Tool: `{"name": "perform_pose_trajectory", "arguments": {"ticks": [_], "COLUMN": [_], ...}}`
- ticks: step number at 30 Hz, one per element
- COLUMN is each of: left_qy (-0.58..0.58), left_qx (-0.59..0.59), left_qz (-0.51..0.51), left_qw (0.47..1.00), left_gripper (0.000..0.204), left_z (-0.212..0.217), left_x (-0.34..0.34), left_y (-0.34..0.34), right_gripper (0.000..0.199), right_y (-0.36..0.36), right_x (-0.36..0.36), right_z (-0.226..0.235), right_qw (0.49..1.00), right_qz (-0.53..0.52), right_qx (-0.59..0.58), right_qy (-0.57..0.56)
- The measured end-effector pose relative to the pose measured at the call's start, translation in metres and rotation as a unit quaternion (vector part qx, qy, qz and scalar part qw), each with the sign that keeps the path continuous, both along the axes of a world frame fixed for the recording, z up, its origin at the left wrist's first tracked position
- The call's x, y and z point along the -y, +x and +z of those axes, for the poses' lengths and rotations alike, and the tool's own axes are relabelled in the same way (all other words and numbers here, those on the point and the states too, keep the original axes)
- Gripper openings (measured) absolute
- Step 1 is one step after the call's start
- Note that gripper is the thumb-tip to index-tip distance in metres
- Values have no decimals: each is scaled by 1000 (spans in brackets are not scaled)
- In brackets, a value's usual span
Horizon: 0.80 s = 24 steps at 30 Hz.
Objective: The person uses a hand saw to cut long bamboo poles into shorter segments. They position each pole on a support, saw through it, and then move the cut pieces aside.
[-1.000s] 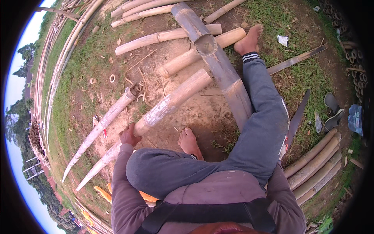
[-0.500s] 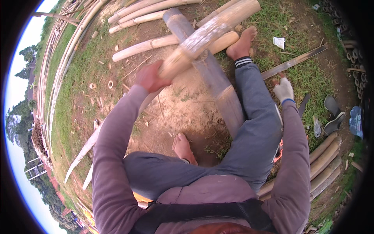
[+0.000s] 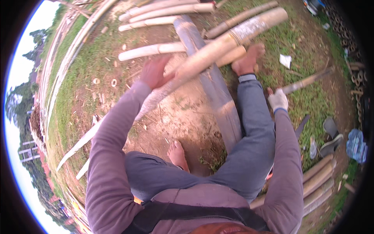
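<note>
A thick tan bamboo pole (image 3: 202,54) with a pale scraped patch lies slantwise across a grey bamboo log (image 3: 218,91). My left hand (image 3: 155,73) is bare, with its fingers stretched out at the near part of the pole; blur hides whether it presses on it. On the right, my right hand (image 3: 278,100), in a pale glove, is closed around the near end of a long narrow strip (image 3: 306,81). The strip looks like bamboo or wood, and its far end is blurred. The grey log's near end reaches my right leg (image 3: 255,113).
More bamboo poles (image 3: 167,8) lie at the far side. My bare feet rest on the ground. To the right are white litter (image 3: 285,61), a dark flat blade-like piece (image 3: 302,125), sandals (image 3: 330,145), a blue plastic bottle (image 3: 356,146) and stacked bamboo (image 3: 319,175).
My right hand has taken hold of the strip, which has shifted off its earlier spot. The fingers of my left hand have loosened from around the pole. The whole view has shifted slightly.
</note>
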<state>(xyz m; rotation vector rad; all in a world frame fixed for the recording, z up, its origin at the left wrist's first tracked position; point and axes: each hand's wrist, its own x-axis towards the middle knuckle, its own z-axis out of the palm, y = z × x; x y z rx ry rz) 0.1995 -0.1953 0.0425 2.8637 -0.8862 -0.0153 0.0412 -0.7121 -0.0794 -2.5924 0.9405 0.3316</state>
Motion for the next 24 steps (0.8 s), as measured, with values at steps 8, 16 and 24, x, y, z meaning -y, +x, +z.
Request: {"name": "perform_pose_trajectory", "arguments": {"ticks": [8, 16, 24], "left_qy": [51, -98, -307], "left_qx": [-23, -222, -422], "left_qz": [124, -20, -63], "left_qw": [991, 970, 851], "left_gripper": [79, 73, 72], "left_z": [-3, 77, 53], "left_x": [-151, -58, 134], "left_y": [-152, -133, -157], "right_gripper": [75, 82, 71], "right_y": [-43, -73, -58], "right_x": [104, 30, -217], "right_z": [-46, 54, 149], "right_qw": [805, 529, 482], "right_qz": [-389, -179, -117], "right_qx": [398, 548, 486], "right_qy": [205, 624, 719]}}
